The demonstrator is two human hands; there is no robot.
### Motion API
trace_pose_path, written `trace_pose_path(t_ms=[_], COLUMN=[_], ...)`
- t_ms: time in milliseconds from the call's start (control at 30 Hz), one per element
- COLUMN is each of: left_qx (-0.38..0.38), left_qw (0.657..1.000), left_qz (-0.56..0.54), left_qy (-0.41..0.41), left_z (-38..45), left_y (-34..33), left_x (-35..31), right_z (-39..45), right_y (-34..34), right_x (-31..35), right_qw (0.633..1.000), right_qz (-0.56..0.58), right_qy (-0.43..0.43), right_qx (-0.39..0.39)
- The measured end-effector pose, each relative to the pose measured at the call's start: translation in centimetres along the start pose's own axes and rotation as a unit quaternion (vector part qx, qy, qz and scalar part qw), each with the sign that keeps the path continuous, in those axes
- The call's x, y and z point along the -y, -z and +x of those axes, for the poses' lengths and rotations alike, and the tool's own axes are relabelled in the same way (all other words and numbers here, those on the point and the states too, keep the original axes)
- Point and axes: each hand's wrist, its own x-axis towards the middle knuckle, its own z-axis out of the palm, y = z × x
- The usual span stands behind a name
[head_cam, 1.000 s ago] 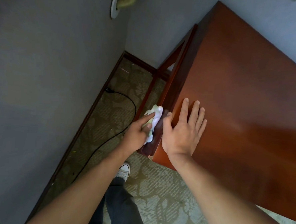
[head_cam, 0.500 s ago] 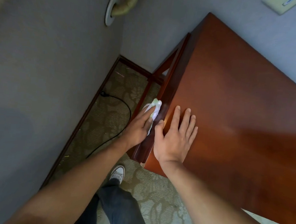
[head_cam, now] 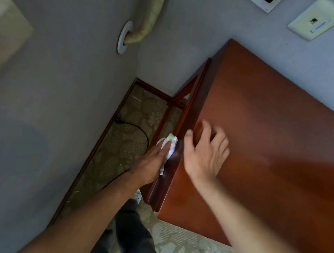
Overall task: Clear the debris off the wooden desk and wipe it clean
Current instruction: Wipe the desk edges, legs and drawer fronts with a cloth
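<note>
Standing in a grey-walled corner over patterned beige carpet (head_cam: 126,143), a glossy reddish-brown wooden desk (head_cam: 268,152) is shown. A crumpled white-green cloth (head_cam: 171,144) is pressed to its side edge by straight left hand (head_cam: 150,164) fingers; the right hand (head_cam: 205,156), blurred, is held loosely spread at the top.

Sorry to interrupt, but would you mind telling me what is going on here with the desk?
A person is wiping down a wooden desk. The left hand presses a crumpled white cloth against the dark side edge of the desk, near the corner of the room. The right hand is over the desktop by that same edge, fingers loosely bent and blurred, holding nothing. No debris shows on the visible part of the top. A black cable lies on the carpet beside the desk.
</note>
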Motion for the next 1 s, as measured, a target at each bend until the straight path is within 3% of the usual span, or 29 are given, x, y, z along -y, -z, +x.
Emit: trace_pose_path(t_ms=[67, 133, 200, 367, 500, 667, 900, 1000], left_qx=[-0.003, -0.012, -0.025, -0.084, -0.135, -0.098, -0.112, -0.114], left_qw=[1.0, 0.994, 0.977, 0.94, 0.955, 0.958, 0.95, 0.959], left_qz=[-0.008, -0.111, -0.21, -0.325, -0.263, -0.267, -0.29, -0.257], left_qy=[-0.007, 0.002, 0.025, 0.055, 0.015, -0.025, -0.02, -0.034], left_z=[0.6, 1.3, 2.5, 10.4, 10.9, 5.3, 20.1, 20.1], left_y=[0.4, 0.6, 0.8, 2.7, 2.4, -0.4, 5.3, 5.3], left_x=[0.2, 0.4, 0.5, -0.6, -1.4, 0.4, -1.4, -1.7], right_z=[4.1, 5.9, 5.9, 6.0, 6.0, 6.0, 5.9, 6.1], right_y=[-0.6, -1.5, -1.9, -2.2, -2.5, -2.3, -2.3, -2.4], right_x=[0.5, 0.8, 0.7, 0.5, 0.5, 0.7, 0.5, 0.4], right_qw=[0.999, 0.998, 0.999, 0.999, 0.999, 0.999, 0.999, 0.999], right_qz=[-0.006, -0.027, -0.025, -0.016, -0.023, -0.025, -0.034, -0.034], right_qy=[-0.013, -0.021, -0.029, -0.037, -0.031, -0.033, -0.029, -0.029], right_qx=[0.028, 0.046, 0.035, 0.014, 0.003, 0.006, 0.002, 0.0])
